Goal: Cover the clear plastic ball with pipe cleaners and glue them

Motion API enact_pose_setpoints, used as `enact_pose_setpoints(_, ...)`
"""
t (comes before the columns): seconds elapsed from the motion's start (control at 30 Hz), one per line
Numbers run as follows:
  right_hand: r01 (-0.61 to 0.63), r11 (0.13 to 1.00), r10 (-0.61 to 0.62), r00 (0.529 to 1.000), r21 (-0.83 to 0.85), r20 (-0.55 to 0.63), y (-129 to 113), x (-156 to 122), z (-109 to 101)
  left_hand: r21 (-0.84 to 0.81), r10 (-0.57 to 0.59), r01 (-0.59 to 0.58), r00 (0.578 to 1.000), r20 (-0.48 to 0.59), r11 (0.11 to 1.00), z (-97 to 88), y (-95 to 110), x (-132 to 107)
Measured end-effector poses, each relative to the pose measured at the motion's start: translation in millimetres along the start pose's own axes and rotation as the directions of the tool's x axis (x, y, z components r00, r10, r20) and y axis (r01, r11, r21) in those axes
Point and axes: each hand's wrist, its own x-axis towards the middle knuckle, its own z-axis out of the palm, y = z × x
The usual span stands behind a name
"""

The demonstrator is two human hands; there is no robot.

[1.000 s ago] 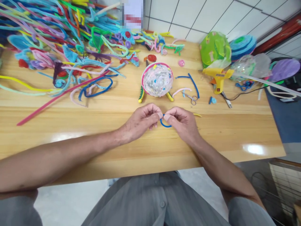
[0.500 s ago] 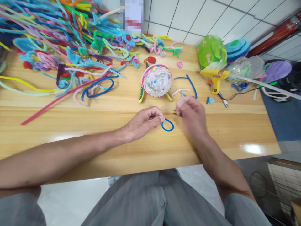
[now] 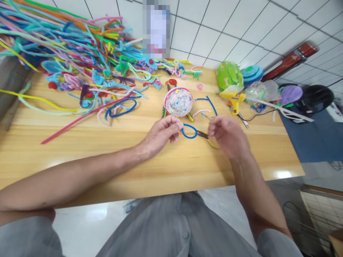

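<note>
My left hand pinches the end of a blue pipe cleaner, bent into a loop, between thumb and fingertips above the table. To its right is my right hand, blurred, its fingers loosely curled and parted with nothing visible between them. Partly under that hand lies a cutting tool with dark jaws and a yellow handle. Just beyond the loop, a bowl-shaped piece with a pink rim and a speckled whitish inside rests on green-and-yellow-handled pliers.
A large heap of coloured pipe cleaners covers the back left. Short blue and pink pieces lie right of the bowl. A yellow glue gun, a green package and a purple oval stand further right.
My right hand has shifted right, its fingers loosening from a pinch and uncovering more of the cutting tool. My left hand still holds the blue loop. The camera view has tilted up.
</note>
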Motion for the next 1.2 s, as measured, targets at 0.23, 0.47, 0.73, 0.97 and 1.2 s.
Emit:
enact_pose_setpoints(0.23, -0.240, 0.969, 0.223, 0.950, 0.054, 0.218, 10, -5, 57, 0.019, 0.056, -0.056, 0.998, -0.009, 0.998, -2.1, 4, 1)
enact_pose_setpoints(0.47, -0.330, 0.924, 0.277, 0.926, 0.194, 0.254, 10, 5, 67, 0.054, 0.131, -0.128, 0.991, -0.037, 0.990, -4.1, 9, 0)
enact_pose_setpoints(0.73, -0.290, 0.945, 0.240, 0.928, 0.151, 0.284, 3, 20, 68, 0.024, 0.146, -0.144, 0.985, -0.097, 0.989, -8.0, 28, 5)
enact_pose_setpoints(0.97, -0.274, 0.939, 0.201, 0.928, 0.209, 0.314, -18, 36, 72, 0.056, 0.163, -0.158, 0.980, -0.112, 0.986, -5.0, 48, 13)
enact_pose_setpoints(1.2, 0.135, 0.990, -0.130, 0.983, -0.033, 0.131, -18, 42, 63, 0.106, 0.207, -0.195, 0.970, -0.126, 0.975, 8.1, 70, 25)
